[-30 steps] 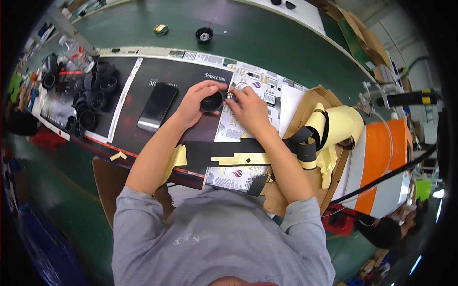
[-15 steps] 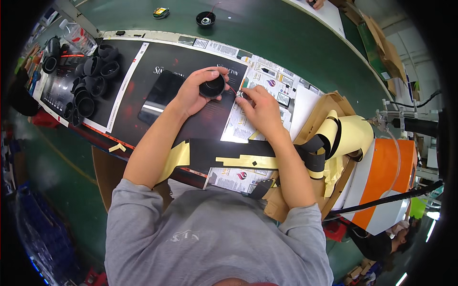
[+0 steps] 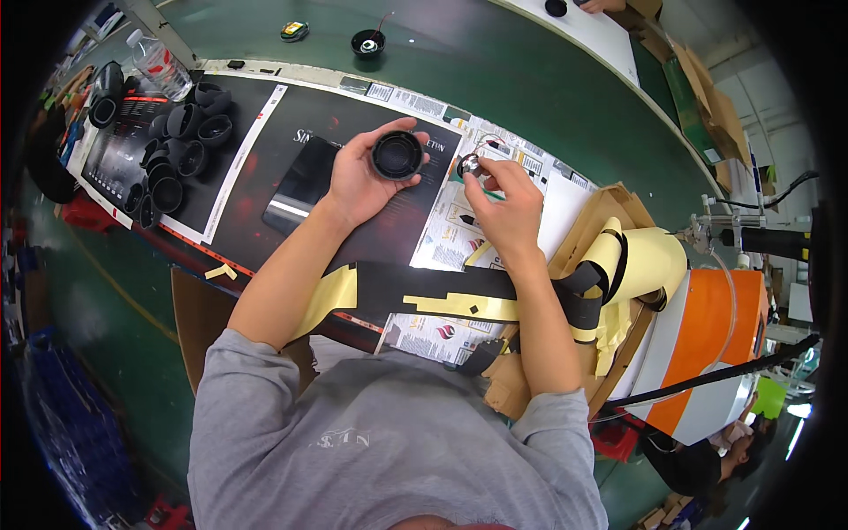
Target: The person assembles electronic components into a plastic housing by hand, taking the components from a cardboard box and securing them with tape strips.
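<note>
My left hand is wrapped round a black round cup-shaped housing, its hollow side turned up. To its right, my right hand pinches a small shiny silver round part between thumb and fingertips, over the printed sheets. The two pieces are apart. Below my hands lies a black adhesive strip with yellow backing, passing under my right forearm. A dark flat phone-like slab rests left of my left hand.
Several black cups cluster at the left, near a clear plastic bottle. On the far green surface sit a black bowl-shaped part and a small yellow-topped item. An open cardboard box with curled yellow backing stands right.
The black housing has tipped so that its hollow side shows more. My right hand has moved right, away from it, and the silver part is now in plainer sight.
</note>
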A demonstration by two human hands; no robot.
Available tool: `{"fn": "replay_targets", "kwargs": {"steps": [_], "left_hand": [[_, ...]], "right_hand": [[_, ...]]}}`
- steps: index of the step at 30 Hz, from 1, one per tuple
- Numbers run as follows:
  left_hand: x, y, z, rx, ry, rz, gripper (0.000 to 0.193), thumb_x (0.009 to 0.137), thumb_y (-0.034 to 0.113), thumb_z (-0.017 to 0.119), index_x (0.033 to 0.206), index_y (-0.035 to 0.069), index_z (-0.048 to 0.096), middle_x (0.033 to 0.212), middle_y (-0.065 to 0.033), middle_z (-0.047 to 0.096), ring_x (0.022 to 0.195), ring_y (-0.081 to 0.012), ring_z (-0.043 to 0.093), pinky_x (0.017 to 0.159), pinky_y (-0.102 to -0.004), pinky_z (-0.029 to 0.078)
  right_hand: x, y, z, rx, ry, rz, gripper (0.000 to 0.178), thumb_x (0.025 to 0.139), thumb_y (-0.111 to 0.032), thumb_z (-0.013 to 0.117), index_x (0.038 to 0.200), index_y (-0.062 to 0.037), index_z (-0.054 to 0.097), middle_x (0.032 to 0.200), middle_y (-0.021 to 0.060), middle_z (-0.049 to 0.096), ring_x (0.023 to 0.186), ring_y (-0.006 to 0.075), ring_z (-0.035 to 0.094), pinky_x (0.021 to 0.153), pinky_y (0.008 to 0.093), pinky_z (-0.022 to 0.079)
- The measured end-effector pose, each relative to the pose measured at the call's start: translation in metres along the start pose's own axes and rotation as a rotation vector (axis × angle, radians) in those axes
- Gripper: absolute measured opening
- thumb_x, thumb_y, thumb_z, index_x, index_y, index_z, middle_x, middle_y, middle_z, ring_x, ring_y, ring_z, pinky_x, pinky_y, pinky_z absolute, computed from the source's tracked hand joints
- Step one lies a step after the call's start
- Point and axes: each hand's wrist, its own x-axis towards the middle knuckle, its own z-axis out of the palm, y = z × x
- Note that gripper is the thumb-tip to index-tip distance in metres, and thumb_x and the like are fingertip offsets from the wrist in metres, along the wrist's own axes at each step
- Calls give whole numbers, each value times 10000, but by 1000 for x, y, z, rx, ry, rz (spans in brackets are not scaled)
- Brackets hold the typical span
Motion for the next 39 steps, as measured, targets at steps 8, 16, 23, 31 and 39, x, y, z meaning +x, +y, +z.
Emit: {"fn": "replay_targets", "kwargs": {"steps": [8,16,23,31,39], "left_hand": [[-3,-8,15,-23,-2,-75,464,1026,373,303,1319,46,456,1225,-184,574,1109,-280,600,855,-409,562],[-8,-7,10,27,-150,-190,580,994,525,252,1331,101,460,1179,-132,605,897,-225,654,594,-331,543],[-13,-13,26,51,-56,-303,507,971,472,301,1210,107,559,919,-5,636,681,-95,571,451,-218,383],[-8,-23,3,178,-136,-264,509,985,462,308,1209,77,555,911,-35,645,686,-108,618,483,-225,467],[-9,-28,5,248,-124,-257,501,1005,448,306,1214,61,545,938,-65,644,710,-144,635,493,-252,492]], "right_hand": [[5,-42,-10,140,-24,-59,249,726,-87,754,944,5,678,821,92,651,646,182,614,581,281,497],[6,-56,-17,167,-79,-81,249,718,-66,751,937,13,664,833,117,636,675,216,620,592,306,505],[-1,-57,-8,90,-56,-259,262,703,-65,747,938,15,661,849,120,637,750,266,632,632,336,517],[-3,-55,-2,-94,-99,-247,224,758,-115,720,928,6,639,786,89,581,679,239,618,544,334,504],[-7,-47,5,-192,-159,-229,225,788,-160,708,927,2,637,773,80,551,659,225,616,505,327,497]]}}
